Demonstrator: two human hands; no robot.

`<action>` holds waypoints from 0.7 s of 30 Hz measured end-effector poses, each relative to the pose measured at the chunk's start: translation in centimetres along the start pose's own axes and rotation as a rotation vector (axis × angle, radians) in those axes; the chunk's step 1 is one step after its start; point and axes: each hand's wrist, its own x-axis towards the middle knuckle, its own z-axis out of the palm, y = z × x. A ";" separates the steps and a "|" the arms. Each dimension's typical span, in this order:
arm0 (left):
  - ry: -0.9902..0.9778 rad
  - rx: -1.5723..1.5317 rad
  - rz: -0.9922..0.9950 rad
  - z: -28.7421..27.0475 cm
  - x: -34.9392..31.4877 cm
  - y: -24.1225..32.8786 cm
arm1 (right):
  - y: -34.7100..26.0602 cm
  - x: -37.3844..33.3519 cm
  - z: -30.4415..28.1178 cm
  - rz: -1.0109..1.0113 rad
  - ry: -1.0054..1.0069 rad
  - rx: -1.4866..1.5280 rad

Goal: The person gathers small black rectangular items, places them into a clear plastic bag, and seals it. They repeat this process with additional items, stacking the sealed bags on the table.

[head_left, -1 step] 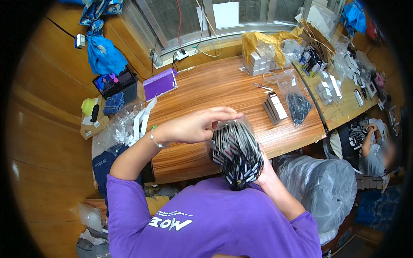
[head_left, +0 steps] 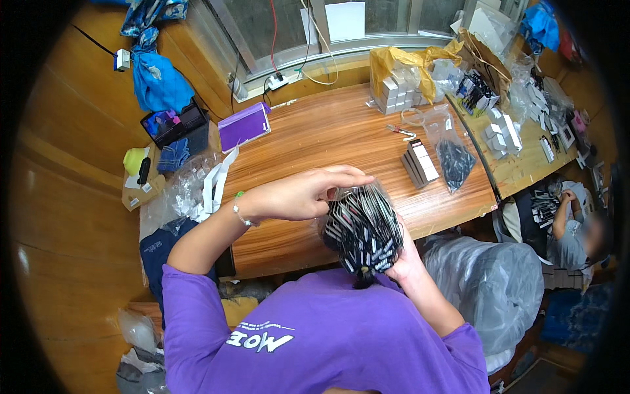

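Observation:
A clear plastic bag (head_left: 377,186) packed with thin black and silvery strip-like pieces (head_left: 361,226) is held up in front of my chest, over the table's near edge. My left hand (head_left: 312,192) is at the bag's upper left. Its fingers reach across the top rim and its thumb bends down, closing on the plastic. From the right side, my right hand (head_left: 405,256) wraps around the bag and supports it low down. Part of that hand is hidden behind the pieces. Dark ends of the strips bunch together at the bottom, nearest me.
On the wooden table (head_left: 302,144) are a purple folder (head_left: 244,128), small boxes (head_left: 420,164), a bag of black items (head_left: 455,157) and a red-handled tool (head_left: 400,131). White boxes (head_left: 397,97) stand at the back. Plastic-wrapped bulk (head_left: 482,289) sits at right, near another person (head_left: 577,236).
The bag of strips has tipped slightly, so more of the dark ends show. Both hands keep their hold and have barely moved.

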 end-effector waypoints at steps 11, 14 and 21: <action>0.022 -0.191 -0.085 -1.8 0.9 -1.2 | -2.0 1.6 2.6 -0.250 0.160 -0.095; 0.041 -0.222 -0.070 -2.2 1.2 -1.7 | -3.1 1.9 3.1 -0.226 0.168 -0.151; 0.121 -0.372 -0.166 -3.6 1.0 -3.3 | -3.5 3.2 4.5 -0.171 0.231 -0.359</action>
